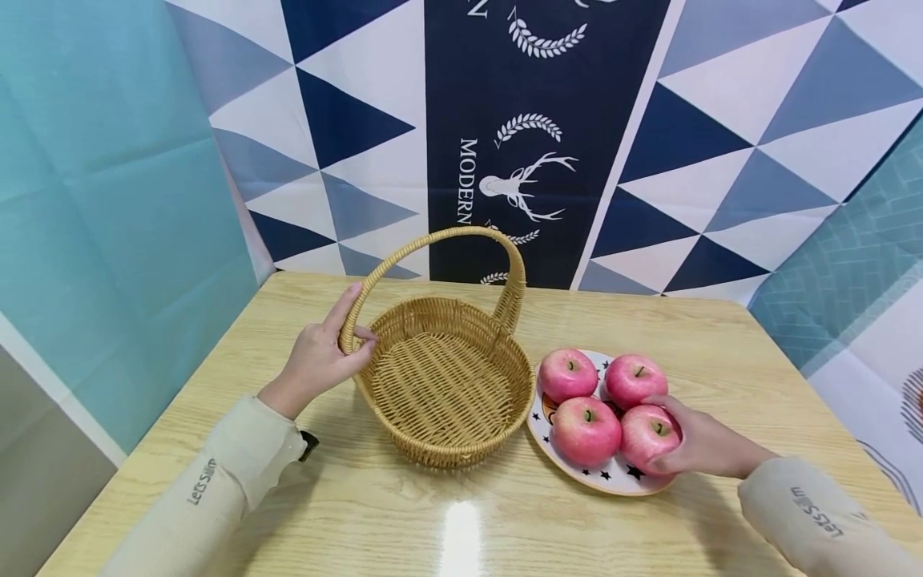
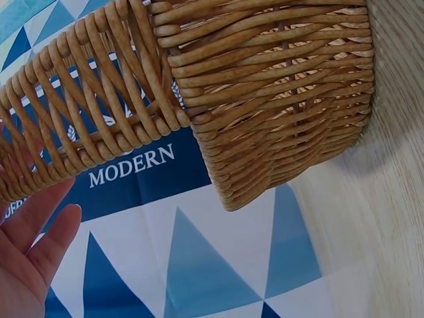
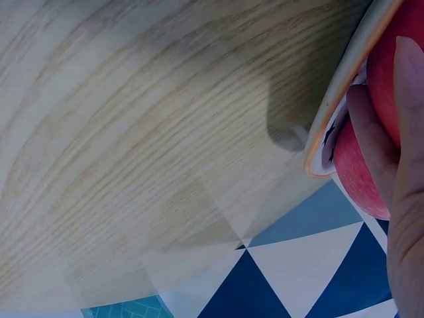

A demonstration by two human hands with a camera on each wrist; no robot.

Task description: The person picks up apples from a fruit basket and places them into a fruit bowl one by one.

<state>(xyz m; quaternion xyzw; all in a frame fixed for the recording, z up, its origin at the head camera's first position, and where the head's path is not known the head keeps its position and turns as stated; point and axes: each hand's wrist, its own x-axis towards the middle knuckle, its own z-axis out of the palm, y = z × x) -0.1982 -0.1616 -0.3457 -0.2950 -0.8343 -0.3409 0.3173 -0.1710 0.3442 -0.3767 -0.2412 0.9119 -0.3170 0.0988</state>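
A woven wicker basket (image 1: 433,453) with a tall arched handle (image 1: 440,234) stands upright on the table, its inside bare. My left hand (image 1: 317,361) holds the lower left part of that handle, thumb on the near side; the left wrist view shows fingers behind the weave (image 2: 86,99). To the right of the basket, a white plate (image 1: 570,465) with black stars carries several pink-red apples (image 1: 587,433). My right hand (image 1: 703,441) grips the front right apple (image 1: 644,437), fingers over its far side and thumb on the near side. In the right wrist view another apple (image 3: 358,169) shows beyond the fingers.
The light wooden table (image 1: 375,521) runs up to a wall cloth (image 1: 360,128) with blue and white triangles. A teal cloth (image 1: 108,200) hangs along the left side. The plate's left rim lies close against the basket.
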